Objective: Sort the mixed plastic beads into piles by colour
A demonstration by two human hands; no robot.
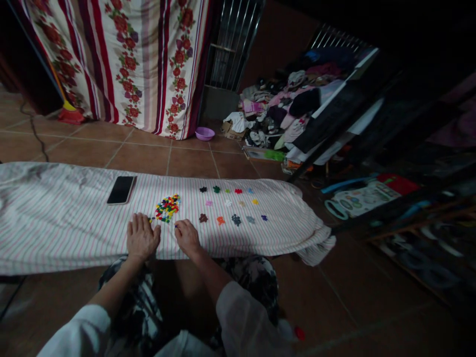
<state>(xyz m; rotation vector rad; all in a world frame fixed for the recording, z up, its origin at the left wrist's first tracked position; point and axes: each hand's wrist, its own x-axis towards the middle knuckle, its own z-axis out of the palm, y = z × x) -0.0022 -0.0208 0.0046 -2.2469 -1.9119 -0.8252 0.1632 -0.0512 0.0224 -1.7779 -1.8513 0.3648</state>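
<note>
My left hand (143, 235) lies flat on the striped cloth, fingers stretched out, with a few small pieces (151, 219) by its fingertips. Just beyond it is a mixed heap of small colourful pieces (168, 208), mostly red, yellow, green and white. To the right of the heap, my right hand (187, 238) is closed in a pinch, and a small dark blue piece (176, 226) shows at its fingertips. Farther right, rows of little single-colour piles include a brown pile (203, 218), an orange pile (220, 220), a dark grey pile (236, 219) and a dark blue pile (264, 217).
A phone (121, 190) lies on the cloth left of the heap. The striped cloth (74, 223) covers a long low surface over my knees. Beyond stand a floral curtain (148, 64), a purple basin (205, 133) and a heap of clothes (282, 106) on the tiled floor.
</note>
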